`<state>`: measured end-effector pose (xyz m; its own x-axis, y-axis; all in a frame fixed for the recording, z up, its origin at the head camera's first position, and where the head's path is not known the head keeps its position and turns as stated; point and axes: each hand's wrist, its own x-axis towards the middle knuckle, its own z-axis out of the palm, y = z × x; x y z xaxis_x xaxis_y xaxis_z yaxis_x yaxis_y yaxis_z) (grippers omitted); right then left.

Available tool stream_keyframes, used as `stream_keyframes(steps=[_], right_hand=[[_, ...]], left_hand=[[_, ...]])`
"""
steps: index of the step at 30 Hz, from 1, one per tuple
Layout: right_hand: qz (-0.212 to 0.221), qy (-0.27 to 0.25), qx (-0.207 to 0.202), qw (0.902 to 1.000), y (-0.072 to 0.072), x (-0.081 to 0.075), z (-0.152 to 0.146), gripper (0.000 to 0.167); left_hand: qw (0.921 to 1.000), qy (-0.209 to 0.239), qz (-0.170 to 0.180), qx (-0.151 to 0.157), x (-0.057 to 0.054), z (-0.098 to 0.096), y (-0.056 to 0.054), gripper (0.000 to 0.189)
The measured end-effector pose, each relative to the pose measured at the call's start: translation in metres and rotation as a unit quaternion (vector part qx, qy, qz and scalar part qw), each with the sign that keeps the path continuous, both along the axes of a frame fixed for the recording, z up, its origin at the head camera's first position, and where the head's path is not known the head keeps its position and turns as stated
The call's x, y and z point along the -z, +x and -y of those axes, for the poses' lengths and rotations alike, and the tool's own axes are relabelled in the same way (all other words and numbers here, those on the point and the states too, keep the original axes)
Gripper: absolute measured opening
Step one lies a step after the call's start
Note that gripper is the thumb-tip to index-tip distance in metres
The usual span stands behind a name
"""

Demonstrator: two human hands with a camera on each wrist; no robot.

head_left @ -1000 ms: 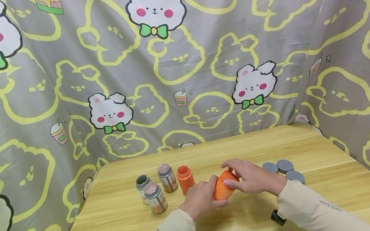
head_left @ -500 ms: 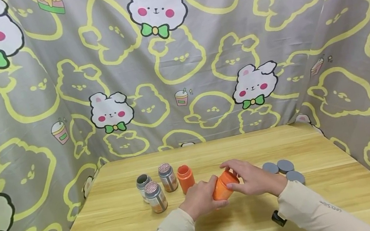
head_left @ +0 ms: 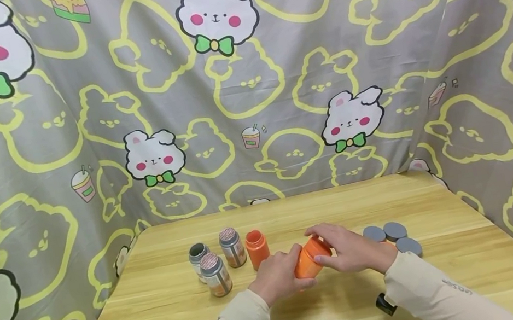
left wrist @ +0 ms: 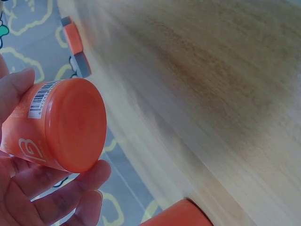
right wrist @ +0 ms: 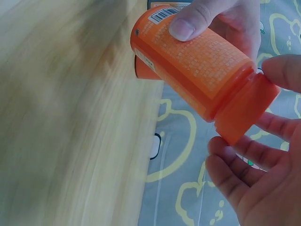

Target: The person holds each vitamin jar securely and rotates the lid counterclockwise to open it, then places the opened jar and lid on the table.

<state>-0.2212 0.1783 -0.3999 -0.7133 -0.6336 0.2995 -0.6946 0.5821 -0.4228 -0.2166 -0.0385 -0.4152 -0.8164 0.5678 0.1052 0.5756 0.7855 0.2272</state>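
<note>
Above the table, my left hand (head_left: 279, 277) grips the body of an orange plastic bottle (head_left: 306, 264), thumb on its label. The bottle is tilted, its flat base facing the camera in the left wrist view. At its neck end, my right hand (head_left: 349, 247) holds the ribless orange cap (right wrist: 247, 109) between thumb and fingers. The cap sits on the neck in the right wrist view. Just left of my hands stands a second orange bottle (head_left: 257, 249), uncapped and partly hidden by the left hand.
Left on the table (head_left: 160, 318) stand two grey bottles with patterned seals, a front one (head_left: 217, 277) and a rear one (head_left: 233, 248), plus an open grey bottle (head_left: 198, 253). Right lie several caps, including a grey cap (head_left: 409, 246) and an orange one (head_left: 388, 243). A patterned curtain (head_left: 247, 100) surrounds the table.
Both hands keep their hold on the orange bottle and its cap. The right-hand fingers have shifted slightly around the cap; the other bottles stay in place.
</note>
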Motion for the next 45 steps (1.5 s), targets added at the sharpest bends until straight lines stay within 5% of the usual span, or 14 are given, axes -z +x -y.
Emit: stream_keyframes(steps=[8,16,23,30,37,45], right_hand=[[0.006,-0.002,0.018,0.9998,-0.0014,0.0002,0.0015,0.051],[0.030,-0.009,-0.006,0.9995,0.0000,-0.0003,-0.0004,0.054],[0.031,0.002,0.021,0.9993,-0.0029,0.0005,-0.0004,0.054],[0.041,-0.018,-0.016,0.9989,-0.0018,0.0011,-0.0023,0.051],[0.034,-0.009,0.015,0.9993,-0.0005,0.0011,-0.0001,0.052],[0.036,-0.014,-0.001,0.9993,-0.0006,-0.0004,0.0002,0.051]], left_hand=[[1.0000,0.001,-0.004,0.001,0.0025,0.0008,-0.0001,0.057],[1.0000,0.004,-0.008,0.001,0.0038,0.0009,-0.0012,0.056],[0.9999,0.009,0.012,0.001,0.0026,-0.0007,-0.0009,0.058],[1.0000,0.003,0.001,0.002,0.0029,-0.0009,-0.0007,0.058],[1.0000,0.001,0.002,0.003,0.0021,-0.0018,0.0005,0.058],[1.0000,0.004,0.004,0.001,0.0018,-0.0021,-0.0004,0.058]])
